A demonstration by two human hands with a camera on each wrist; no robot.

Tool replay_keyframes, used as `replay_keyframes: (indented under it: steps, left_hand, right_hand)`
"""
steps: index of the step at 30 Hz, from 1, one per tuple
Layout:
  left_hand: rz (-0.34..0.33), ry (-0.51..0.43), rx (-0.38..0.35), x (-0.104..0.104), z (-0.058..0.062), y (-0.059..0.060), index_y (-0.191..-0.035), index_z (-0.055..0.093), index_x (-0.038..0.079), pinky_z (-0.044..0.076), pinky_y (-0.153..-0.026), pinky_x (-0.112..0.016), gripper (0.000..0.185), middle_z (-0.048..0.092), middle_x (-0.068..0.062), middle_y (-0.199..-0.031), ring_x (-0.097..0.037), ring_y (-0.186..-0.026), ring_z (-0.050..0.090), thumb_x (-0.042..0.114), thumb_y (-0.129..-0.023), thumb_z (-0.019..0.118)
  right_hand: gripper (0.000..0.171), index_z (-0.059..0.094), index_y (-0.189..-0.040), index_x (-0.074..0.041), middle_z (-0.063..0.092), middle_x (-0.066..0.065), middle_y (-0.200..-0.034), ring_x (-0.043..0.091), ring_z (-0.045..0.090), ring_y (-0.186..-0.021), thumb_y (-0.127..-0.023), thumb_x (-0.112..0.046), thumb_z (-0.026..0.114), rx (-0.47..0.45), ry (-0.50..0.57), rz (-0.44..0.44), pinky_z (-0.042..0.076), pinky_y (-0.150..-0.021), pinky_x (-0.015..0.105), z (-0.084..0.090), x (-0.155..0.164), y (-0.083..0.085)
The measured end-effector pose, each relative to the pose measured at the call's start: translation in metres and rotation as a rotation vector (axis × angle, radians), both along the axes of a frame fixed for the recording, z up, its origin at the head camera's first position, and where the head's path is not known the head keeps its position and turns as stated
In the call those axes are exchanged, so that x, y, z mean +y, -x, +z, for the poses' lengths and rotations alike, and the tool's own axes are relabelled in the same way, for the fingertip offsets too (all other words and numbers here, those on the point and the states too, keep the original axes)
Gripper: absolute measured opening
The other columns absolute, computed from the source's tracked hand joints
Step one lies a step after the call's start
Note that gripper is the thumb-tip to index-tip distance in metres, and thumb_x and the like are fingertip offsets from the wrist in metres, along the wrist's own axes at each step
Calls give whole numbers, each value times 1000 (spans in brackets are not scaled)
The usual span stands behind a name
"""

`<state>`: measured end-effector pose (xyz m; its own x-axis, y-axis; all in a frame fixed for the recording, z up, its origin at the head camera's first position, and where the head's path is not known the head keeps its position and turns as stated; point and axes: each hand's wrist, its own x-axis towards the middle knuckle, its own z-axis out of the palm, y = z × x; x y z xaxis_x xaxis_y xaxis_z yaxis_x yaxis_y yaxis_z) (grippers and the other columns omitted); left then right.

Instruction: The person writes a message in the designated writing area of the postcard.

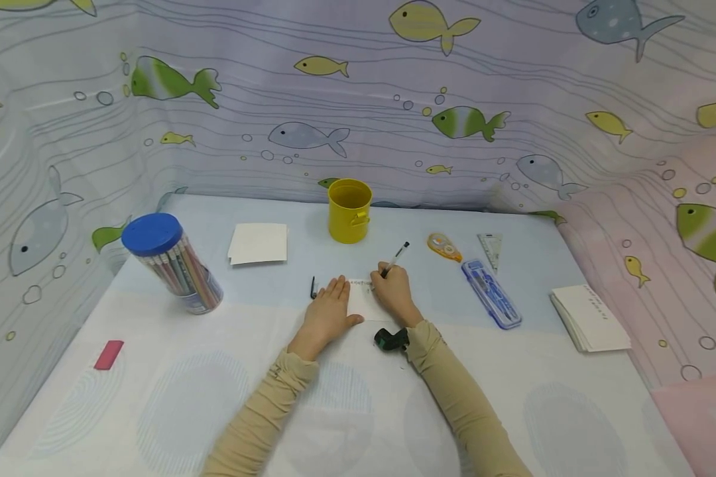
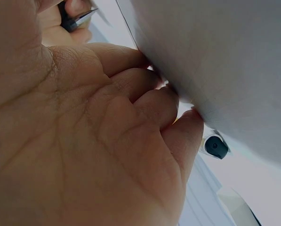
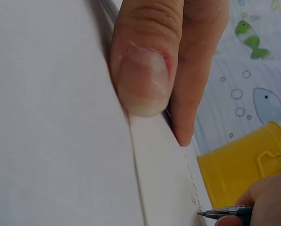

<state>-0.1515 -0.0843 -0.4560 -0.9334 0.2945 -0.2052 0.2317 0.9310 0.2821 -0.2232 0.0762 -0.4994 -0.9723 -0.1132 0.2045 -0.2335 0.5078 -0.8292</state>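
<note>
While pinned flat, white card [image 1: 362, 299] with faint handwriting.

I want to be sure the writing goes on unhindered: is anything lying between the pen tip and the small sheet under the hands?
Nothing visible: the pen tip in the right hand meets the sheet directly; the left hand presses its left edge.

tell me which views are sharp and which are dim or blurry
Head view: bright, even light, sharp, walls bowed by a wide lens. Left wrist view: dim, the left hand fills the frame, paper soft. Right wrist view: dim; pen tip sharp, yellow cup slightly soft.
</note>
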Motion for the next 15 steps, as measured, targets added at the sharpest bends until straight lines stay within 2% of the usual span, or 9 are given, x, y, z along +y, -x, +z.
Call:
replay_keyframes:
  steps: [9,15]
  left_hand:
    - [-1,-15,9,1,4,-1,-148,31,-7,25,-121,-47,83,24,-21,-158,-34,-148,23,47,-92,60]
    - [0,-8,-1,1,3,-1,-148,30,-6,24,-121,-47,83,23,-21,-159,-34,-148,22,48,-92,59]
  right_hand:
    - [41,29,-54,-15,21,-6,-48,7,15,-44,-88,-6,50,-31,-44,1,16,-42,20,2,0,2]
    - [40,29,-54,-14,21,-7,-47,8,15,-45,-86,-3,50,-21,-9,-7,16,-43,20,0,0,1]
